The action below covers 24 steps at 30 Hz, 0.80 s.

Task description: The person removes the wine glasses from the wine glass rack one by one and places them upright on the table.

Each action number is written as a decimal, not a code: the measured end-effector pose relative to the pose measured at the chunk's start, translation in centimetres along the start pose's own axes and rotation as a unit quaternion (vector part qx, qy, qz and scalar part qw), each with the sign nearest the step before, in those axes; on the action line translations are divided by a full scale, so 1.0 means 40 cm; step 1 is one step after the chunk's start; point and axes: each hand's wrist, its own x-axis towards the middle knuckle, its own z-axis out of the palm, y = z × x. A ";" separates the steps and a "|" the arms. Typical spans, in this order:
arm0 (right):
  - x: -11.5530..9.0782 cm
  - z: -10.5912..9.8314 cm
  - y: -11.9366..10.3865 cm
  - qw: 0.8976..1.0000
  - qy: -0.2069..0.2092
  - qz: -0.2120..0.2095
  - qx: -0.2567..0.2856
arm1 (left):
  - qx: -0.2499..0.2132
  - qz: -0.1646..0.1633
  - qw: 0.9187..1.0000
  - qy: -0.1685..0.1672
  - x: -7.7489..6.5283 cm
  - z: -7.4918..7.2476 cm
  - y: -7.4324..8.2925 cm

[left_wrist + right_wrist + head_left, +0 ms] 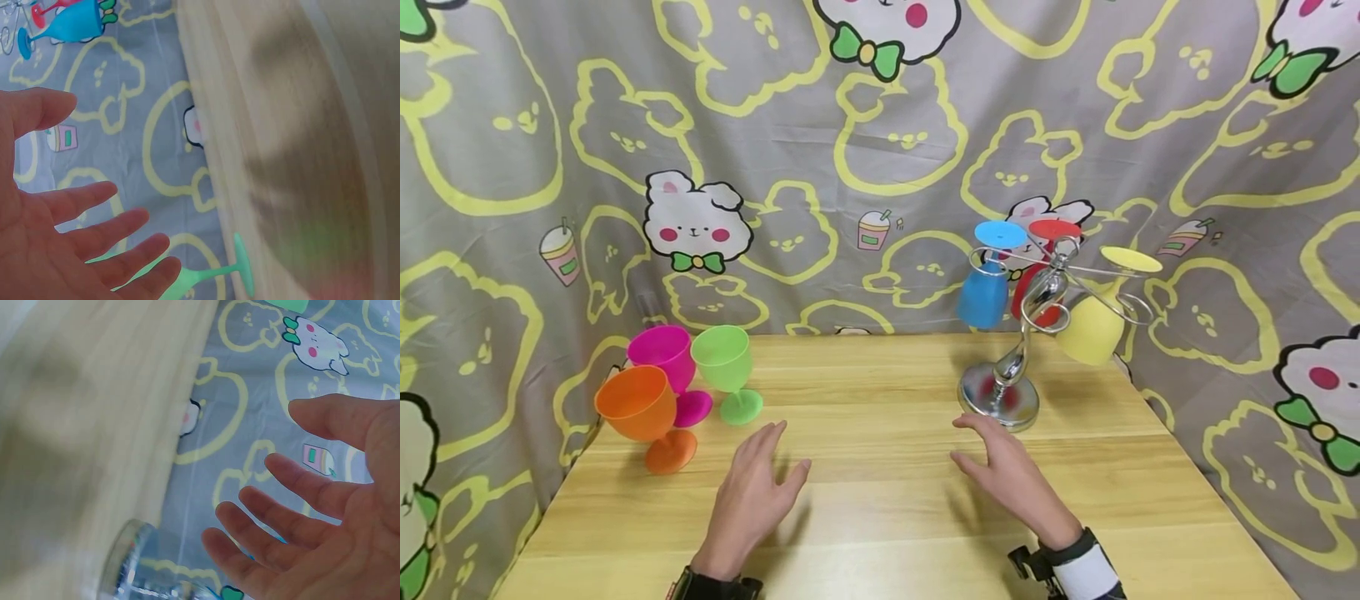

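Note:
My left hand [751, 496] hovers over the table with its fingers spread, holding nothing. Nearest to it are a green goblet [724, 360] and an orange goblet [638, 405], both upright, with a magenta goblet [664, 357] behind. On the right, my right hand [1011, 475] is also empty, fingers apart, in front of the round base of a chrome glass rack [998, 398]. From the rack's wire loops hang a blue goblet [983, 298], a red goblet [1028, 293] and a yellow goblet [1092, 327], upside down. The left wrist view shows the green goblet [215, 271] beyond the fingertips.
The wooden table [865, 467] carries both groups. A grey curtain [805, 150] with yellow outlines and rabbit prints hangs behind the table and along both sides. The rack's wire arms stick out to either side above the table.

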 end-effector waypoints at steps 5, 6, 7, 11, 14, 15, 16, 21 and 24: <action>0.018 -0.074 -0.014 0.998 0.036 -0.036 -0.019 | -0.002 0.007 1.000 -0.003 -0.004 0.011 0.005; 0.025 -0.096 -0.021 0.998 0.046 -0.044 -0.023 | -0.002 0.009 1.000 -0.003 -0.005 0.013 0.006; 0.032 -0.121 -0.029 0.997 0.057 -0.053 -0.029 | -0.003 0.009 1.000 -0.003 -0.006 0.014 0.006; 0.065 -0.239 -0.076 0.993 0.084 -0.070 -0.041 | -0.009 0.005 1.000 -0.007 -0.012 0.019 0.009; 0.094 -0.331 -0.117 0.990 0.096 -0.077 -0.065 | -0.013 0.000 1.000 -0.012 -0.017 0.024 0.010; 0.104 -0.361 -0.130 0.989 0.100 -0.076 -0.079 | -0.014 -0.001 1.000 -0.015 -0.019 0.026 0.009; 0.116 -0.388 -0.142 0.987 0.102 -0.075 -0.093 | -0.014 -0.002 1.000 -0.016 -0.020 0.029 0.008; 0.180 -0.493 -0.176 0.981 0.090 -0.057 -0.164 | -0.022 -0.007 0.999 -0.023 -0.031 0.041 0.002; 0.225 -0.535 -0.174 0.977 0.057 -0.040 -0.200 | -0.032 -0.010 0.999 -0.029 -0.036 0.046 0.001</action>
